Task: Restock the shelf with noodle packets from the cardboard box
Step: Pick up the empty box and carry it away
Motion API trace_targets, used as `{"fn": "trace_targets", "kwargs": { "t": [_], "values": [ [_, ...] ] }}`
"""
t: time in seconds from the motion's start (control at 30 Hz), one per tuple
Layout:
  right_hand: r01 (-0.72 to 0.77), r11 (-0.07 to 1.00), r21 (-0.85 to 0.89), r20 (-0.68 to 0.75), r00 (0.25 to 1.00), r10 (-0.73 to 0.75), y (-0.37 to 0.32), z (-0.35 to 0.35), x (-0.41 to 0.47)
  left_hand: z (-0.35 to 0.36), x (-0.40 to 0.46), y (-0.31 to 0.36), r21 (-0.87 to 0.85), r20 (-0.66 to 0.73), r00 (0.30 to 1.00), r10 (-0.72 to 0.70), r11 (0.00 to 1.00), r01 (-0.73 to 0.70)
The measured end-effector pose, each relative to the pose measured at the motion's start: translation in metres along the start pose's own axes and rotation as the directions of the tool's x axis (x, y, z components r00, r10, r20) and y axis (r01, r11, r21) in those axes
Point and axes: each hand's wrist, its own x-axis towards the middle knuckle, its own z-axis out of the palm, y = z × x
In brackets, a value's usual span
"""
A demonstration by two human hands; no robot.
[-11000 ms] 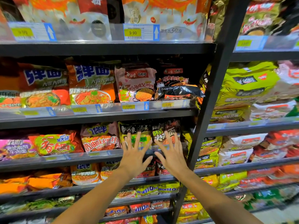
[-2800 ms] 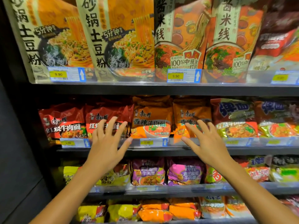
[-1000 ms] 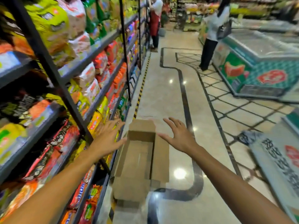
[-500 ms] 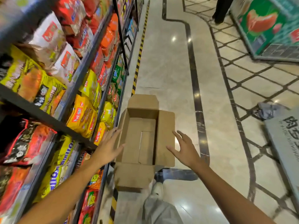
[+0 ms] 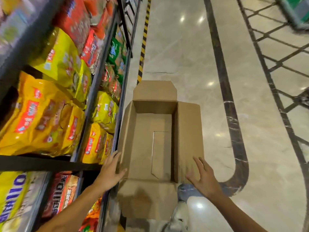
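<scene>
An open cardboard box stands on the floor beside the shelf, flaps spread, with nothing visible inside. My left hand lies against the box's left wall, fingers spread. My right hand hovers with fingers apart just over the box's right flap, holding nothing. The dark metal shelf on the left holds noodle packets in yellow, red and green wrappers, several per level.
Polished stone floor stretches ahead and to the right, with a dark inlaid line and a yellow-black striped strip along the shelf base. My leg and shoe stand right behind the box.
My head has tilted further down and closer to the box. Both hands have dropped to the box's sides; the left one now touches its left wall.
</scene>
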Motion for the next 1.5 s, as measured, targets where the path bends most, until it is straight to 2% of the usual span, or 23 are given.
{"fn": "trace_targets", "kwargs": {
  "t": [0.2,0.4,0.47,0.57,0.67,0.8,0.9,1.03,1.13,1.37,1.5],
  "values": [
    [-0.173,0.985,0.010,0.099,0.980,0.172,0.042,0.103,0.043,0.076,0.062,-0.072,0.097,-0.005,0.999,-0.041,0.994,0.041],
    [-0.316,0.949,0.003,0.069,0.947,0.315,0.083,0.197,0.082,0.138,0.114,-0.123,0.224,-0.084,0.992,-0.099,0.968,0.115],
    [-0.348,0.938,-0.005,0.066,0.935,0.347,0.091,0.220,0.088,0.155,0.125,-0.137,0.200,-0.124,0.986,-0.114,0.970,0.138],
    [-0.339,0.941,0.001,0.035,0.940,0.339,0.093,0.238,0.088,0.173,0.134,-0.155,0.108,-0.088,0.980,-0.178,0.976,0.187],
    [-0.340,0.940,0.033,0.011,0.941,0.339,0.094,0.247,0.085,0.183,0.135,-0.167,-0.114,-0.048,0.982,-0.182,0.978,0.176],
    [-0.408,0.902,0.144,-0.029,0.909,0.416,0.095,0.253,0.084,0.187,0.134,-0.176,-0.320,-0.117,0.974,-0.194,0.936,0.148],
    [-0.351,0.905,0.242,-0.034,0.929,0.369,0.099,0.257,0.085,0.191,0.131,-0.177,-0.365,-0.175,0.969,-0.171,0.926,0.098],
    [-0.272,0.881,0.387,0.076,0.962,0.263,0.098,0.253,0.082,0.197,0.131,-0.175,-0.394,-0.251,0.955,-0.160,0.918,0.050],
    [-0.220,0.877,0.428,0.093,0.976,0.199,0.099,0.252,0.083,0.199,0.127,-0.171,-0.404,-0.265,0.951,-0.157,0.914,0.039],
    [-0.228,0.857,0.461,0.129,0.973,0.189,0.087,0.226,0.074,0.191,0.112,-0.156,-0.461,-0.232,0.962,-0.145,0.887,0.023],
    [-0.244,0.846,0.474,0.135,0.970,0.204,0.077,0.195,0.064,0.172,0.100,-0.130,-0.454,-0.228,0.957,-0.181,0.889,0.060]
  ]
}}
